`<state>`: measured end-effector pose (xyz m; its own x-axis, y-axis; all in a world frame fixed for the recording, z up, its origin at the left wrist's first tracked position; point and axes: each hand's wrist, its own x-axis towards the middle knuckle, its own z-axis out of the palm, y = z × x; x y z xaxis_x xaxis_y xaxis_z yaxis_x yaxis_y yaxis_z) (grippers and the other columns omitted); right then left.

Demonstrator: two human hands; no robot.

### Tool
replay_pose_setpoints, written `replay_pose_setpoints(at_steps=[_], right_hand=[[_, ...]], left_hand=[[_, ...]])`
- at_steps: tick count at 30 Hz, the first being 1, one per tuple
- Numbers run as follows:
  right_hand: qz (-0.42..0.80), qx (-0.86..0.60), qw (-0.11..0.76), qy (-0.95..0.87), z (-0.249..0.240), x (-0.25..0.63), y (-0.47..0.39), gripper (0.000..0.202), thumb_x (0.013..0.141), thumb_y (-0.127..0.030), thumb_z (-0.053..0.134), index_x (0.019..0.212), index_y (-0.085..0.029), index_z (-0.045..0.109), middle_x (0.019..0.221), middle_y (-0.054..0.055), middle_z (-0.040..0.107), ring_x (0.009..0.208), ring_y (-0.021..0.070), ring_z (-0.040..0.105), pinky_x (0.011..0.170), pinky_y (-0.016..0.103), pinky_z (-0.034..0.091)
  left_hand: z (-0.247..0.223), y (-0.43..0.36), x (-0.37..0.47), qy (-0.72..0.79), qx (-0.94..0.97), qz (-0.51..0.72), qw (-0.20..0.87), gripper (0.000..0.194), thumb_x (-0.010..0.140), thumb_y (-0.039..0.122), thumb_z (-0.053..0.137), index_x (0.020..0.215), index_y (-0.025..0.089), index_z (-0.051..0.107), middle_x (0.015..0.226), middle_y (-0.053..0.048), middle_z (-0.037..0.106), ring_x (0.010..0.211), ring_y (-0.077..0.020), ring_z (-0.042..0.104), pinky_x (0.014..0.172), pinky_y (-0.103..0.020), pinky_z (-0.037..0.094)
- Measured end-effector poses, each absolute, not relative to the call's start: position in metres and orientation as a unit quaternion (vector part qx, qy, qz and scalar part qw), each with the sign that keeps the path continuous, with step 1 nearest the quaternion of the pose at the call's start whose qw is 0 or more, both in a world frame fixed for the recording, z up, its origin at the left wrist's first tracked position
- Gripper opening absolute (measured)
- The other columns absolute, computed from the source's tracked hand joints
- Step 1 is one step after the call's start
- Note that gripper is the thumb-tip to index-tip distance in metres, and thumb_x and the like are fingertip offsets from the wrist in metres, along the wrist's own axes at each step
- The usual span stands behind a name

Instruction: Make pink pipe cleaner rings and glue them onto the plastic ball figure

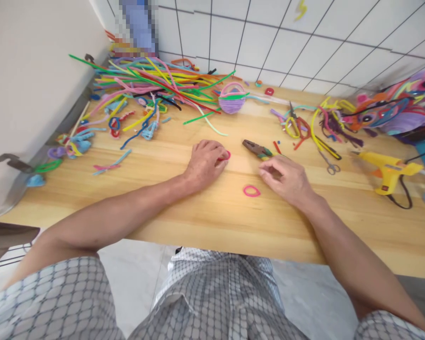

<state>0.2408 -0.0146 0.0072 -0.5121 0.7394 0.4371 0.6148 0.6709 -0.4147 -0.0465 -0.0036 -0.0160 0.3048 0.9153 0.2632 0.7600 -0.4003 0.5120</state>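
Pinched in the fingertips of my left hand (207,165) is a small pink pipe cleaner piece (228,155), mostly hidden by the fingers. My right hand (288,178) is closed, thumb and forefinger together; whatever they may hold is too small or hidden to make out. Just beyond it lie pliers (256,148) with dark jaws pointing left; their handles run partly behind my right hand, and I cannot tell whether it touches them. Between my hands, nearer the front edge, a pink pipe cleaner loop (251,191) rests flat on the wooden table (205,217).
A heap of coloured pipe cleaners (162,82) fills the back left, with a purple wrapped ball (232,100) beside it. Rightward lie red-handled scissors (302,132), small scissors (331,166) and a yellow glue gun (389,170). A tiled wall (226,33) stands behind.
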Motion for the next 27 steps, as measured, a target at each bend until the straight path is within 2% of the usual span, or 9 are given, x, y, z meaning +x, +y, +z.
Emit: replay_pose_setpoints(at_steps=[2,5,8,11,14,19,22,25,27], right_hand=[[0.152,-0.376,0.276,-0.872,0.013,0.242,-0.016,0.005,0.1,-0.025,0.071,0.101,-0.024,0.075,0.085,0.003,0.076,0.074,0.02,0.07,0.072,0.035,0.055],[0.197,-0.359,0.239,-0.88,0.019,0.241,-0.02,0.011,0.097,-0.028,0.075,0.108,-0.025,0.079,0.093,0.005,0.078,0.082,0.0218,0.073,0.076,0.036,0.056],[0.223,-0.346,0.194,-0.89,0.019,0.235,-0.024,0.013,0.098,-0.028,0.075,0.109,-0.026,0.081,0.1,0.006,0.08,0.09,0.0225,0.074,0.082,0.035,0.055],[0.233,-0.361,0.163,-0.888,0.015,0.227,-0.026,0.009,0.098,-0.024,0.071,0.096,-0.024,0.08,0.093,0.005,0.077,0.082,0.0189,0.071,0.077,0.032,0.052],[0.26,-0.403,0.168,-0.861,0.015,0.223,-0.027,0.009,0.093,-0.023,0.07,0.084,-0.022,0.073,0.08,0.002,0.073,0.07,0.0157,0.063,0.067,0.029,0.045],[0.377,-0.487,0.199,-0.762,0.022,0.219,-0.029,0.017,0.092,-0.034,0.071,0.08,-0.023,0.067,0.062,-0.004,0.061,0.056,0.0129,0.049,0.054,0.027,0.035],[0.457,-0.489,0.208,-0.713,0.027,0.215,-0.031,0.024,0.09,-0.044,0.076,0.081,-0.023,0.067,0.06,-0.005,0.057,0.055,0.0119,0.046,0.052,0.026,0.032],[0.538,-0.471,0.207,-0.668,0.032,0.213,-0.034,0.032,0.088,-0.052,0.08,0.088,-0.021,0.07,0.065,-0.004,0.061,0.057,0.0117,0.051,0.053,0.026,0.037],[0.574,-0.467,0.213,-0.638,0.034,0.212,-0.035,0.035,0.087,-0.054,0.082,0.089,-0.021,0.071,0.067,-0.003,0.064,0.057,0.0116,0.054,0.054,0.026,0.041]], left_hand=[[-0.015,-0.007,-0.047,0.508,0.803,0.282,0.135,0.015,0.101,0.023,0.066,0.112,0.021,0.077,0.136,-0.012,0.076,0.131,-0.0318,0.063,0.112,-0.051,0.043],[-0.014,-0.016,-0.046,0.443,0.836,0.296,0.133,0.017,0.104,0.027,0.064,0.115,0.022,0.076,0.141,-0.012,0.075,0.135,-0.0304,0.062,0.114,-0.05,0.043],[-0.013,-0.025,-0.043,0.367,0.866,0.306,0.144,0.017,0.108,0.029,0.06,0.108,0.023,0.077,0.128,-0.01,0.08,0.127,-0.0271,0.067,0.112,-0.047,0.045],[-0.014,-0.029,-0.041,0.34,0.877,0.301,0.158,0.018,0.108,0.028,0.06,0.103,0.022,0.076,0.12,-0.01,0.082,0.119,-0.0258,0.069,0.107,-0.045,0.048],[-0.014,-0.031,-0.04,0.318,0.888,0.284,0.175,0.014,0.105,0.029,0.064,0.107,0.022,0.075,0.121,-0.011,0.081,0.117,-0.0259,0.071,0.107,-0.046,0.049],[-0.012,-0.04,-0.035,0.262,0.916,0.256,0.161,0.02,0.106,0.032,0.067,0.121,0.024,0.075,0.132,-0.013,0.078,0.121,-0.0267,0.07,0.108,-0.046,0.051],[-0.011,-0.043,-0.033,0.271,0.915,0.254,0.155,0.022,0.112,0.031,0.055,0.113,0.023,0.076,0.117,-0.012,0.08,0.109,-0.0238,0.072,0.098,-0.04,0.052],[-0.012,-0.041,-0.033,0.288,0.888,0.294,0.203,0.029,0.115,0.032,0.049,0.107,0.021,0.074,0.103,-0.01,0.078,0.097,-0.0205,0.071,0.089,-0.035,0.053],[-0.012,-0.04,-0.034,0.286,0.866,0.329,0.243,0.026,0.114,0.033,0.05,0.107,0.019,0.071,0.1,-0.01,0.076,0.093,-0.0198,0.07,0.086,-0.033,0.055]])
